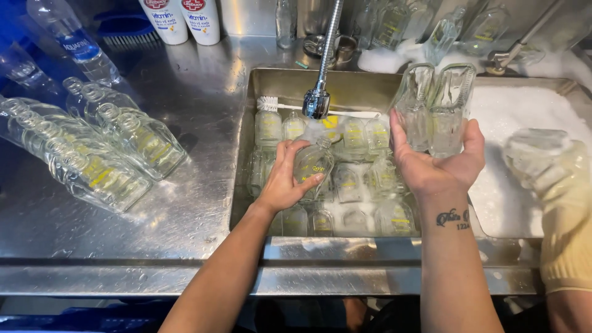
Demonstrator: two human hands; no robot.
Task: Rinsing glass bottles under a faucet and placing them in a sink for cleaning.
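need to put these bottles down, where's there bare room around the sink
Bare steel counter lies between the row of clear glass bottles and the steel sink's left rim, and along the front ledge. The sink and the foam-filled right basin are crowded.

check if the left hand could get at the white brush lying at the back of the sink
Probably not freely: the left hand already holds a glass bottle, and the faucet head hangs just before the white brush; otherwise only bottles lie between.

Clear glass flat bottles (345, 179) bear yellow print. Grey steel worktop (203, 98), steel sink (242, 185). White foam (518, 117) at three o'clock. Blue brush (126, 31) at eleven o'clock.
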